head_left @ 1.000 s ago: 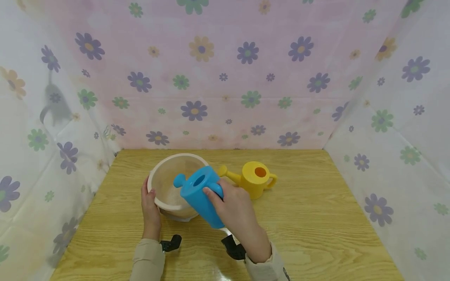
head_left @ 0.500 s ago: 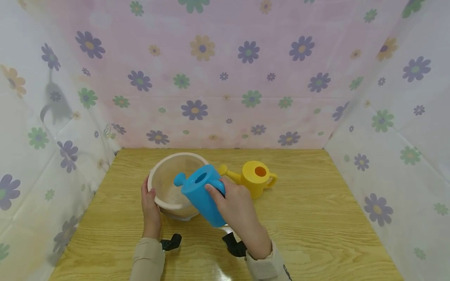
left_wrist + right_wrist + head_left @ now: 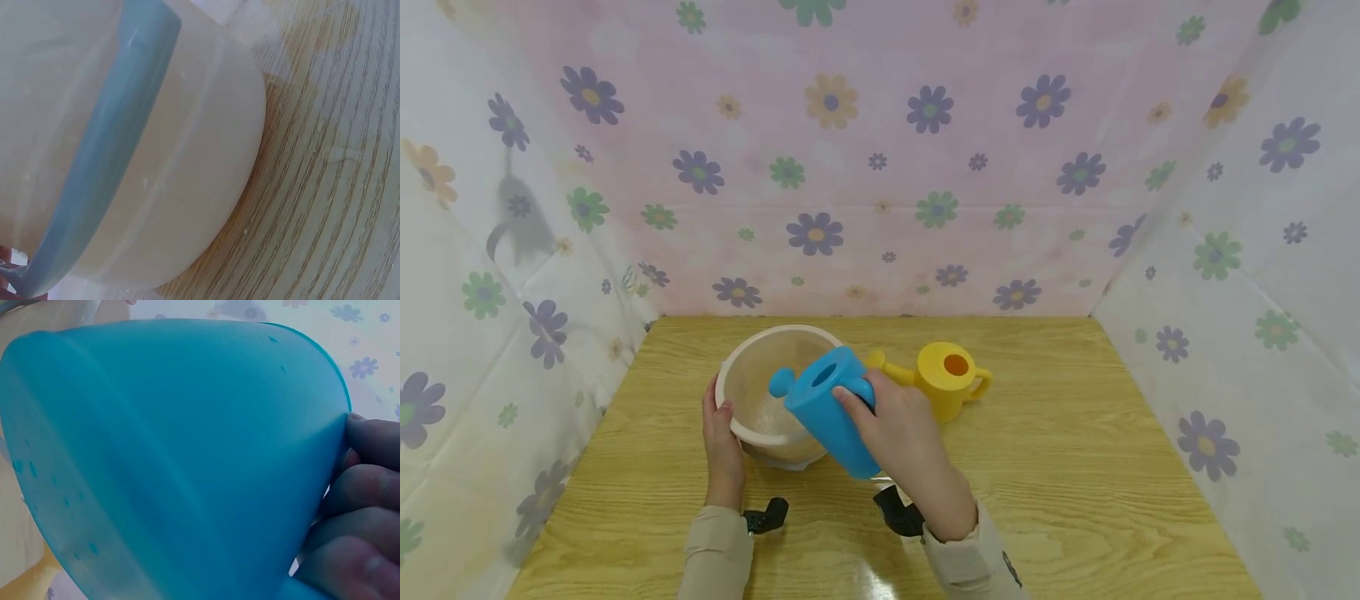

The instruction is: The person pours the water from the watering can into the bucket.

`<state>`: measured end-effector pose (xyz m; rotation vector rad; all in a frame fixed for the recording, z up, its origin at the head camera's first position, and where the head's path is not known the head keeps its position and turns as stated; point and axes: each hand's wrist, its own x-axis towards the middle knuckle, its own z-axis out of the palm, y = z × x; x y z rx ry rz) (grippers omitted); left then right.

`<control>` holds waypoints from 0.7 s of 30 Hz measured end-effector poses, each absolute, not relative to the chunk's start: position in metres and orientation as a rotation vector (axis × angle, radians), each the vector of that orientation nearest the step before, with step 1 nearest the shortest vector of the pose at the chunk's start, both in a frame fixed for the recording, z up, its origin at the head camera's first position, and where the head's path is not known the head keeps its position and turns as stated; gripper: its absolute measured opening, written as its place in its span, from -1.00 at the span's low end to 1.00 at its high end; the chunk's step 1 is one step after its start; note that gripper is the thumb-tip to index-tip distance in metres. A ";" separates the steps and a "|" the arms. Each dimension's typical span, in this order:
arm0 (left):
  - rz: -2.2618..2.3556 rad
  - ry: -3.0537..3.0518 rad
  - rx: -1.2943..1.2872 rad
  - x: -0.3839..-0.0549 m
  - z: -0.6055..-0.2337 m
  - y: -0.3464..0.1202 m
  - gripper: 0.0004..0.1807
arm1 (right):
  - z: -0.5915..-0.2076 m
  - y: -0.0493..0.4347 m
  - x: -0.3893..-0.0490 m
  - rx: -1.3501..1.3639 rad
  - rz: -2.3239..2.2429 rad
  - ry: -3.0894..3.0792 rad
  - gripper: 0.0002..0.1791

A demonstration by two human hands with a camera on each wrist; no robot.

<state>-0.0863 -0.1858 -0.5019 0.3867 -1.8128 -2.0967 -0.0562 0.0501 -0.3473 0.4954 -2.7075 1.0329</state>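
Sleeves: beige cuffs [image 3: 718, 550] came just behind the hands, with black mounts [image 3: 766, 517] at the wrists' inner sides.
Right hand [image 3: 910, 437]: it was clamped on the handle of the blue watering can, well apart from the other hand.
Blue watering can [image 3: 835, 417]: it tilted in the right hand, its spout reaching leftward over the bowl; drops dotted its surface.
Left hand [image 3: 722, 442]: it gripped the bowl's near left side, thumb at the rim.
Bowl [image 3: 748, 375]: this pale vessel lay just right of the left hand, a grey-blue handle [image 3: 115, 131] against its outer wall.
Yellow watering can [image 3: 938, 383]: it stood upright beyond the right hand, spout toward the bowl.
Tabletop [image 3: 1075, 458]: wood-grained, it spread beneath both hands.
Cloth [image 3: 880, 242]: flower-printed, it rose beyond the hands and on both sides.
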 end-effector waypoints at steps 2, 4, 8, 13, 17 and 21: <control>-2.099 -1.808 0.389 -0.086 -0.502 -0.186 -0.49 | -0.346 0.050 -0.056 0.498 1.037 -2.717 -0.63; -2.103 -1.800 0.384 -0.086 -0.502 -0.186 -0.49 | -0.346 0.049 -0.057 0.499 1.038 -2.723 -0.62; -2.101 -1.810 0.387 -0.086 -0.501 -0.185 -0.50 | -0.346 0.047 -0.058 0.493 1.042 -2.733 -0.62; -2.105 -1.827 0.402 -0.085 -0.501 -0.185 -0.49 | -0.345 0.046 -0.059 0.490 1.046 -2.752 -0.64; -2.096 -1.837 0.407 -0.085 -0.501 -0.185 -0.49 | -0.343 0.046 -0.059 0.489 1.042 -2.766 -0.64; -2.103 -1.826 0.406 -0.086 -0.502 -0.186 -0.50 | -0.344 0.045 -0.060 0.496 1.039 -2.759 -0.62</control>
